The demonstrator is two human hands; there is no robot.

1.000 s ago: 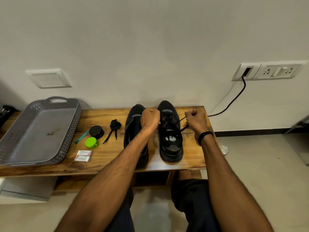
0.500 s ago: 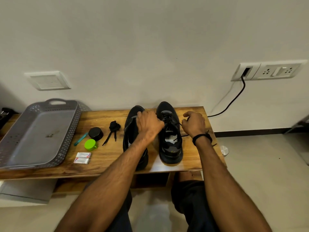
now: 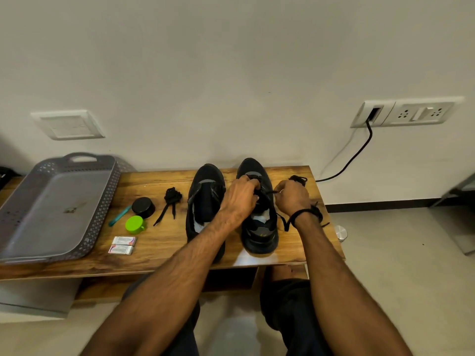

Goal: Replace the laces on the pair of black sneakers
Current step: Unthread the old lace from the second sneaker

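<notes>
Both hands are on the black fabric sneaker (image 3: 259, 235). It stands on the brown wood-grain tabletop (image 3: 159, 240), toe pointing away from the person.
- **Left hand (image 3: 240, 195):** curled over the eyelet zone, fingertips apparently pinching the thin black woven shoelace (image 3: 270, 192).
- **Right hand (image 3: 293, 199):** just beside the left, on its outer side, fingers curled and pinching the same lace. A short run of lace crosses between the two hands.
- **Slack:** one end loops just beyond the right knuckles, and a tail lies on the tabletop near the right wrist.

Handling, my read:
- **Lace:** light and limp, so it can't be pushed. Only the tip will steer through an eyelet, so pinch close behind it. It probably twists easily.
- **Sneaker:** light with a soft upper, and likely to skate on the tabletop under a pull. Brace at the eyelet row or tongue, not the toe.

The second black fabric sneaker (image 3: 205, 199) sits right beside the first, partly under the left forearm. I see no lace in it. The bundled black spare lace (image 3: 172, 199) lies well out past the left hand.
</notes>
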